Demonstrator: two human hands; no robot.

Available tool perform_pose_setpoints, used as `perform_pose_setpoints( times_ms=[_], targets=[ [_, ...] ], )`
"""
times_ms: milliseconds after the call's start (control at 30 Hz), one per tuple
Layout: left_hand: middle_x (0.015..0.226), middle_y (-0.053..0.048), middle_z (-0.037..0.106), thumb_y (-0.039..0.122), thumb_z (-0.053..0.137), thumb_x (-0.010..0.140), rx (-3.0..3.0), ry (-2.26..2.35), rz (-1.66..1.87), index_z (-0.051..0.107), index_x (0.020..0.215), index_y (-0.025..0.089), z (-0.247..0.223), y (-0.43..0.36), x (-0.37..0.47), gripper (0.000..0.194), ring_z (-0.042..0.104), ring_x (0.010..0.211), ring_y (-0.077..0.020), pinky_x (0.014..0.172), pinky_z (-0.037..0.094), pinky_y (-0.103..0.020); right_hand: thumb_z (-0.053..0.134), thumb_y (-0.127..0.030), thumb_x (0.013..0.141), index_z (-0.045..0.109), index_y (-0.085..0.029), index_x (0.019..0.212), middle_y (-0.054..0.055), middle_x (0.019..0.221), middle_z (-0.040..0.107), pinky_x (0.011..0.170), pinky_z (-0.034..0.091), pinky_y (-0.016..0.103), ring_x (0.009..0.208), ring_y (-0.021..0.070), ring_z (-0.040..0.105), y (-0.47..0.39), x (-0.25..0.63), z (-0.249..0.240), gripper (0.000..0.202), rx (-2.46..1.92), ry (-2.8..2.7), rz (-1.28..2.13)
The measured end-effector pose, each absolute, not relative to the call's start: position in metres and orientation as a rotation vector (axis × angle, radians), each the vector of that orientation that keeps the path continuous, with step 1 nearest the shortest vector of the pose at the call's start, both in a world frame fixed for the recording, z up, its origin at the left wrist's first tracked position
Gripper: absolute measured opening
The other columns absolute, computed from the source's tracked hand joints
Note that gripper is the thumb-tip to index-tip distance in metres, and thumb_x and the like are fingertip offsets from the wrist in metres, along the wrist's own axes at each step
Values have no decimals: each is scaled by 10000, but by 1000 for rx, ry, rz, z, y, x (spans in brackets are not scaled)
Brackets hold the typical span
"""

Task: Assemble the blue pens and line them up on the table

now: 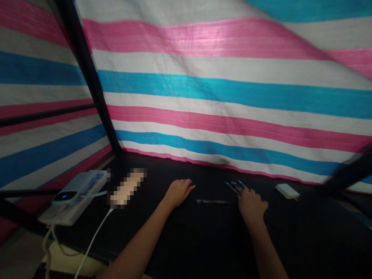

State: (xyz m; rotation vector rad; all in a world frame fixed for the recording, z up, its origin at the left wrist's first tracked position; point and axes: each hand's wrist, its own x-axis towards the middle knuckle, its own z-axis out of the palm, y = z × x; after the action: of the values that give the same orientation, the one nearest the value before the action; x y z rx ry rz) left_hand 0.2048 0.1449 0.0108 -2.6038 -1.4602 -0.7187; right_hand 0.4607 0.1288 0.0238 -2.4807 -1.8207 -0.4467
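My left hand rests on the black tabletop, palm down and empty, with its fingers loosely extended. My right hand is closed over a bunch of several pens, dark with blue and whitish parts. Their ends stick out past my fingers towards the far left, and the rest is hidden under the hand. Between my two hands lies a single dark pen, sideways on the table and touched by neither.
A white charger block sits right of my right hand. At the left are a pale box, a power bank with a lit display, a white cable and a blurred-out object. Striped sheeting and a black frame post stand behind.
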Motion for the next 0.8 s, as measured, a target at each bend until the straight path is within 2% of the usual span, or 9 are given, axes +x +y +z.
perform_pose_setpoints(
  times_ms=[100,200,333,400,500,600,700,800],
  targets=[
    [815,-24,600,326,325,920,-2611,-1452,-732,491,911,173,11,145,205,227,578,763,-159,698,436,-282,434,-205,828,592,-116,845,138,902,576,655,332,361,865,272,523,131,459,23,181,-2405,-1885,-507],
    [897,-36,587,317,349,912,-2605,-1406,-775,483,957,172,12,144,205,202,566,818,-154,715,439,-270,402,-206,850,576,-122,863,131,881,592,706,316,378,861,264,524,135,450,24,194,-2240,-1935,-578],
    [1156,-87,508,365,410,884,-2540,-1187,-774,415,1142,175,13,141,207,321,479,1061,-190,849,397,-315,376,-219,872,559,-173,926,66,763,613,742,326,352,769,206,551,136,425,25,197,-1881,-2202,-263],
    [1215,-84,478,357,410,886,-2533,-1048,-731,379,1198,186,12,141,208,357,409,1151,-194,931,333,-347,398,-253,865,565,-200,916,60,850,613,741,352,322,815,196,540,132,410,26,183,-1611,-2293,-67],
    [1061,-52,565,283,375,908,-2572,-968,-651,455,1106,190,11,142,209,233,482,1042,-166,934,310,-339,394,-279,863,566,-211,924,53,912,607,762,385,301,867,186,529,125,395,28,195,-1356,-2254,200],
    [811,-25,576,245,337,920,-2576,-1050,-579,515,925,182,10,142,208,189,534,821,-156,799,365,-315,383,-321,864,588,-218,927,42,907,624,754,404,294,862,183,547,123,393,31,239,-1387,-2203,383],
    [786,-34,559,247,333,918,-2567,-1128,-544,506,836,174,11,142,208,204,524,790,-175,714,363,-311,345,-370,873,624,-231,866,13,800,653,670,418,274,748,171,586,125,399,32,312,-1496,-2247,550],
    [758,-23,573,260,347,914,-2622,-1215,-518,491,808,176,11,140,209,198,533,735,-172,674,361,-300,400,-373,853,638,-230,916,21,897,666,737,420,281,824,174,592,128,402,28,285,-1475,-2227,470]
  ],
)
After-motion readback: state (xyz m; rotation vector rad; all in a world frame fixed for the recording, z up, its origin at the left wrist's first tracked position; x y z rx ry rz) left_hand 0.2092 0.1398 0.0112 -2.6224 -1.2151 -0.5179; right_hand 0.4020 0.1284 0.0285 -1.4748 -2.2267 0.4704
